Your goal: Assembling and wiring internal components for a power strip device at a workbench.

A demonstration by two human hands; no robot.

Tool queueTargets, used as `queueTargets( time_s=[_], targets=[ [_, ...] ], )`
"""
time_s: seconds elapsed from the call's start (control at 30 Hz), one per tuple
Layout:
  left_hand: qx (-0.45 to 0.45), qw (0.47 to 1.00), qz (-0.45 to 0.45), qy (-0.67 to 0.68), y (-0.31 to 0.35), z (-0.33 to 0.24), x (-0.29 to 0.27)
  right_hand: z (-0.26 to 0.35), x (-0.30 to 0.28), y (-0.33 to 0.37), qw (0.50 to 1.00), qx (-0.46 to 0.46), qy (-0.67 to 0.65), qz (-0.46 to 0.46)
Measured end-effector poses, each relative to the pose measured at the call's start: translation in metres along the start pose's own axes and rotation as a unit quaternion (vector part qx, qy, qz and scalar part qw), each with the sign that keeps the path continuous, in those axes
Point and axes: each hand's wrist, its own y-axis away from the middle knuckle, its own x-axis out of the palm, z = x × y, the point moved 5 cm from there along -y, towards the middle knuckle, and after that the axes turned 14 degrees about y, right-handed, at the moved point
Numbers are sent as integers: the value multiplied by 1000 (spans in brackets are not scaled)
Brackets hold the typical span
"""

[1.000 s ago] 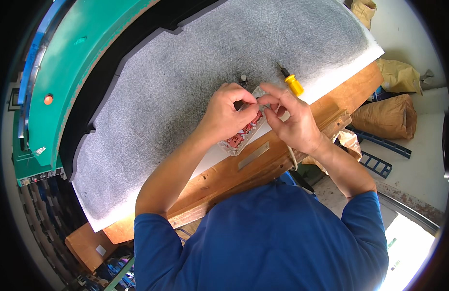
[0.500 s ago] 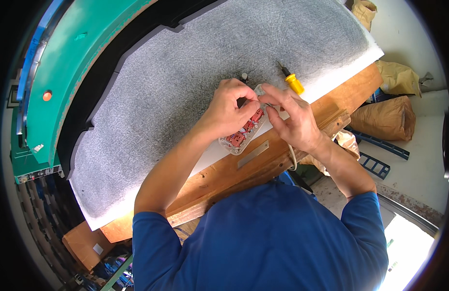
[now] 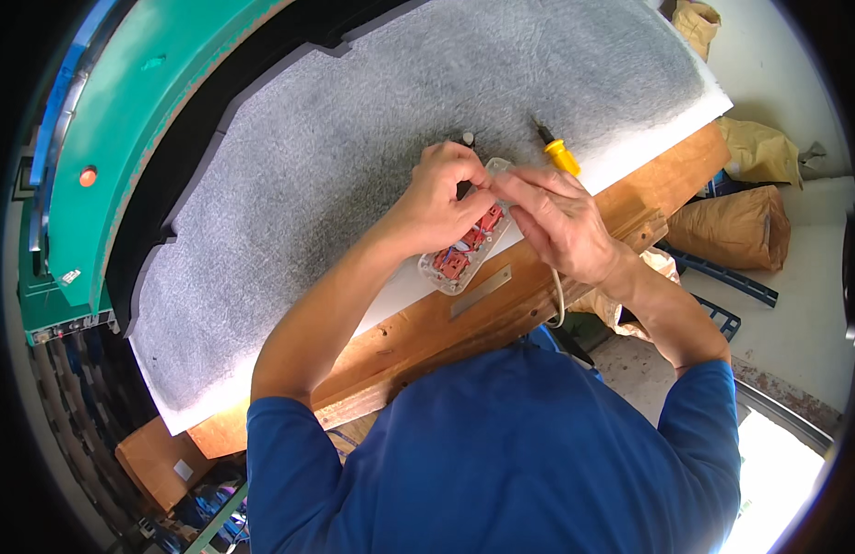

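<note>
An opened power strip (image 3: 453, 265), a pale shell with red socket parts and thin wires inside, lies slantwise on the front border of the grey mat. Over its far end, my left hand (image 3: 443, 197) is closed in a pinch; whatever is between thumb and forefinger is too small to make out. My right hand (image 3: 564, 222) meets it from the right, its fingers bent together at the left fingertips, and they hide that end of the strip. A white cable (image 3: 560, 300) hangs below my right hand. Beyond the right hand lies a yellow-handled tool with a thin tip (image 3: 563, 157).
A flat metal strip (image 3: 481, 291) lies on the wooden bench edge (image 3: 390, 349). A small dark cylinder with a pale top (image 3: 468, 140) stands beyond my left hand. Green machinery (image 3: 141, 120) curves along the left. Brown paper bags (image 3: 736, 229) sit at the right.
My right hand's fingers have come together and closed in on the left fingertips. My left hand keeps its pinch, almost in place.
</note>
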Motion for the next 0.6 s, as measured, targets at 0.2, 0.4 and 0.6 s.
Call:
queueTargets(
  time_s=[0.2, 0.4, 0.6],
  targets=[
    [-13, 999, 25, 39, 0, 2, -3, -6, 4, 7, 989, 123, -86, -2],
    [-29, 999, 0, 17, 0, 2, -2, -9, 9, 12, 975, 190, -114, -2],
    [-51, 998, 7, 35, -1, 2, -3, -9, 7, 8, 974, 208, -93, 6]
  ],
)
